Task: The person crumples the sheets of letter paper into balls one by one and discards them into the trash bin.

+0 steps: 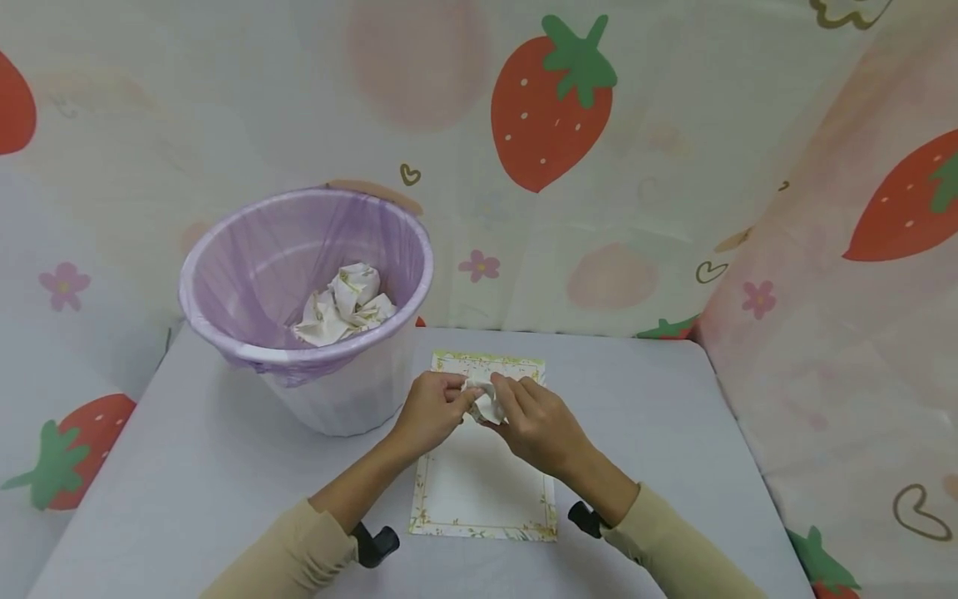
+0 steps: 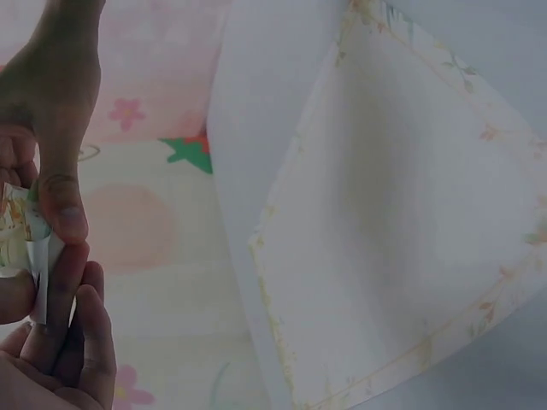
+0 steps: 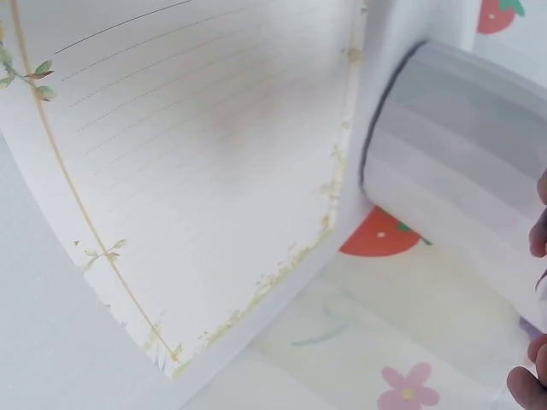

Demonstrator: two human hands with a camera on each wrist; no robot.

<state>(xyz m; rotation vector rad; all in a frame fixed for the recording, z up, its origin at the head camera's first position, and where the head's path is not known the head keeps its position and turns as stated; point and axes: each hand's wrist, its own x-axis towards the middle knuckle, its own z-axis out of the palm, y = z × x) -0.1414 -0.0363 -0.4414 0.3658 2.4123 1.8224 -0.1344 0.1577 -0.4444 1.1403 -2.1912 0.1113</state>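
Note:
In the head view, both hands are together over a sheet of floral-bordered paper on the table. My left hand pinches a crumpled piece of paper from its left side. On the opposite side, my right hand grips the same piece with curled fingers. The left wrist view shows the folded paper between the fingers, part of it hidden by them. Fine ruled lines show on the flat sheet in the right wrist view, where only some fingertips appear at the right edge.
A white bin with a purple liner stands left of the sheet. Inside it lie crumpled papers. A strawberry-printed backdrop rises behind and beside the white-covered table.

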